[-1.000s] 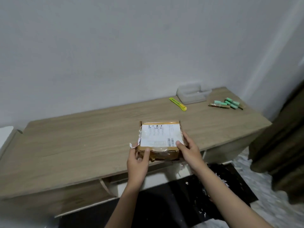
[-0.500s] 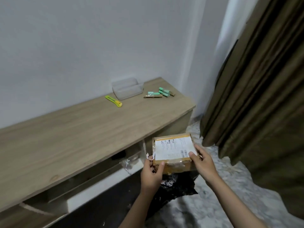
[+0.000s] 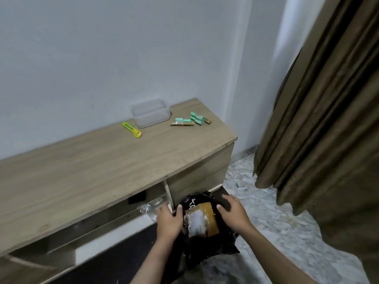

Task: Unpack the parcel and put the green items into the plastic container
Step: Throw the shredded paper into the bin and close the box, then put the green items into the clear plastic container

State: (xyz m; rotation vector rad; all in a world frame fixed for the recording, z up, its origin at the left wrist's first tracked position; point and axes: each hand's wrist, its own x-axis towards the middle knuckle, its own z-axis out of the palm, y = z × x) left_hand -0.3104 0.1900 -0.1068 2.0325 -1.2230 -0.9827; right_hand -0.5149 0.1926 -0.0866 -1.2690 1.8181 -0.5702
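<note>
Cardboard parcel (image 3: 202, 220) low beside desk, sitting in mouth of black plastic bag (image 3: 205, 249) on floor; left hand (image 3: 169, 221) grips bag edge, right hand (image 3: 232, 213) curls over opposite edge. Green items (image 3: 190, 119) lie on desk (image 3: 92, 171) just beside clear plastic container (image 3: 150, 113); yellow box cutter (image 3: 131, 129) near container's other side

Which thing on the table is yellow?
The box cutter, lying left of the clear container. The rolls to the container's right are green.
</note>
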